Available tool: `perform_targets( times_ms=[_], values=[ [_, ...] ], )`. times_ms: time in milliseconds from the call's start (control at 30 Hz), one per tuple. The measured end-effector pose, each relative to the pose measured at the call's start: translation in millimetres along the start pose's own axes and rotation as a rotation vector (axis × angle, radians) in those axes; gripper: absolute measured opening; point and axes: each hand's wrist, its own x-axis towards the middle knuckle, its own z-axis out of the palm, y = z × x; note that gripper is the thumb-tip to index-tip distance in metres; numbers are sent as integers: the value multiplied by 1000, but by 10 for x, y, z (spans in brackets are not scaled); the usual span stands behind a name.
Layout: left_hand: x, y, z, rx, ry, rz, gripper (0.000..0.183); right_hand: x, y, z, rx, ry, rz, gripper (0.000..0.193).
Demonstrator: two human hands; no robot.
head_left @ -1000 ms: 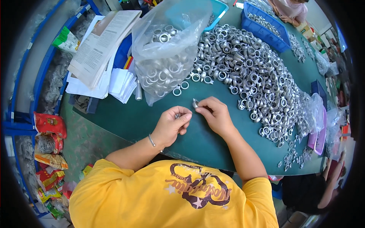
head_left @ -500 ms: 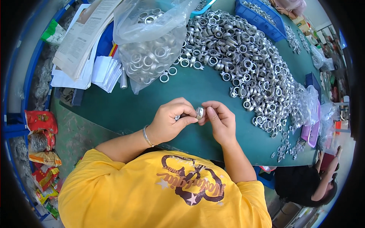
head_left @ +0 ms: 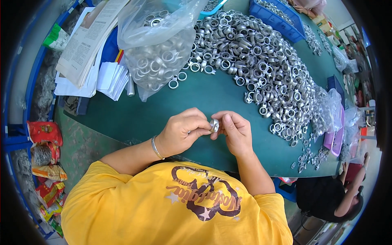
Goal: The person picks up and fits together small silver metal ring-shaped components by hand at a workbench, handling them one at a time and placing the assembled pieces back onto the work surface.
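Close in front of my chest, above the green table [head_left: 118,118], a small silver metal ring [head_left: 214,125] is pinched between both hands. The fingertips of my left hand [head_left: 183,130] close on its left side, and a bit of metal peeks out between those fingers. My right hand [head_left: 234,130] holds the ring from the right with thumb and fingers. A large heap of similar metal rings [head_left: 261,61] spreads over the table beyond and to the right. Two loose rings [head_left: 173,83] lie at the heap's near left edge.
A clear plastic bag of rings [head_left: 157,57] stands back left, beside papers [head_left: 87,49]. A blue crate [head_left: 277,20] is at the back, a purple basket [head_left: 335,134] at the right. Smaller metal parts [head_left: 306,157] lie near the right edge. A person in black [head_left: 326,198] is at lower right.
The ring has turned a little between my fingertips, showing a different side. Both hands stay in nearly the same place; the view has shifted slightly.
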Motion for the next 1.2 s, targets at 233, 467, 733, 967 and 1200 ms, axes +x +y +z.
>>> perform_targets(
  times_ms=[233, 467, 733, 967, 1200],
  values=[
    [57, -41, 61, 105, 12, 37, 13, -77, 13, -24, 51, 48, -77, 19],
    [-10, -89, 54, -7, 113, -188, 15, -108, -663, -1017, -984, 789, -1036, 24],
    [6, -179, 122, -211, 163, -312, 15, -749, -1819, -3106, -1440, 1407, -652, 19],
    [-5, -319, 88, -170, 250, -287, 14, 351, -1159, -1552, -1560, 695, -965, 19],
    [-21, -400, -16, -131, 294, -233, 11, 1505, -12, -84, -1450, -46, -843, 41]
  ],
)
